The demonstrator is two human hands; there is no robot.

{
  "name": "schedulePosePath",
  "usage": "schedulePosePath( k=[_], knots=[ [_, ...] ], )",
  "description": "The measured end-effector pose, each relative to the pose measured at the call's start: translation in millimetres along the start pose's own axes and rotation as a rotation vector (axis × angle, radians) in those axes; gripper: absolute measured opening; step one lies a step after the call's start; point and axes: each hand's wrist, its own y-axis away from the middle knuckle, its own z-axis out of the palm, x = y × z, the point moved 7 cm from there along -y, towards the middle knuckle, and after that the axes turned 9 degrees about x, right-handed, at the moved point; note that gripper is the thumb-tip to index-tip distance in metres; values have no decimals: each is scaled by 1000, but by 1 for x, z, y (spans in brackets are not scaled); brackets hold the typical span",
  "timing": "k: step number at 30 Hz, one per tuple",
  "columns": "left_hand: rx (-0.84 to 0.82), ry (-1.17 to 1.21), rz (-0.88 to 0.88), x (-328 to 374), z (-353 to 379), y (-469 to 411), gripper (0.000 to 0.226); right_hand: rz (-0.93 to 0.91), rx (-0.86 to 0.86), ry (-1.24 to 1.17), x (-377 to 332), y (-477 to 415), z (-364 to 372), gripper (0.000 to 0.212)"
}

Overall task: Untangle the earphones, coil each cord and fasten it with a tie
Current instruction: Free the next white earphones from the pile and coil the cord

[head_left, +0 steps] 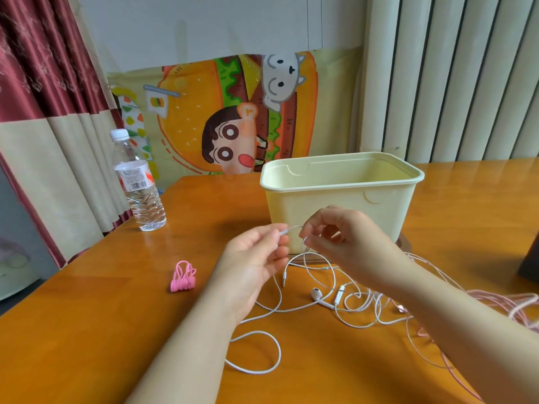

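White earphones [318, 295] lie in loose tangled loops on the wooden table [116, 330], with an earbud, a remote and a plug showing. My left hand [256, 263] pinches one end of the white cord, lifted above the table. My right hand [338, 237] pinches the same cord a little to the right, so a short stretch arcs between them. A pink earphone cord [495, 304] lies tangled at the right, partly under my right forearm. A bundle of pink ties [183, 277] sits to the left of my hands.
A pale yellow plastic bin [344, 196] stands open just behind my hands. A water bottle [138, 182] stands at the table's left edge. A dark object [529, 263] is at the right border. Curtains and a cartoon cloth hang behind.
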Motion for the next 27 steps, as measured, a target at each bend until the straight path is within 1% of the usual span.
schedulePosePath(
  k=[2, 4, 8, 13, 16, 20, 23, 27],
  knots=[
    [-48, -150, 59, -2, 6, 2, 12, 10, 19, -15, 2, 0, 0, 25],
    [-49, -259, 124, -1, 6, 2, 8, 24, 34, -20, 5, 0, -1, 25],
    [-46, -481, 267, 4, 9, 2, 14, 64, 35, -65, 9, 0, 2, 22],
    [-68, -496, 270, 2, 9, 3, 17, 70, 26, -94, 10, 1, 5, 25],
    [-57, -479, 257, 1, 8, 1, 19, 86, 13, -140, 10, 1, 7, 22],
    [-33, -472, 254, 0, 7, 1, 20, 167, -24, -261, 13, 3, 10, 23],
    [-13, -473, 261, 1, 6, 0, 15, 243, -51, -341, 17, 6, 14, 20],
    [7, -528, 324, 4, 6, 1, 15, 328, -75, -386, 23, 8, 17, 18]
  ],
)
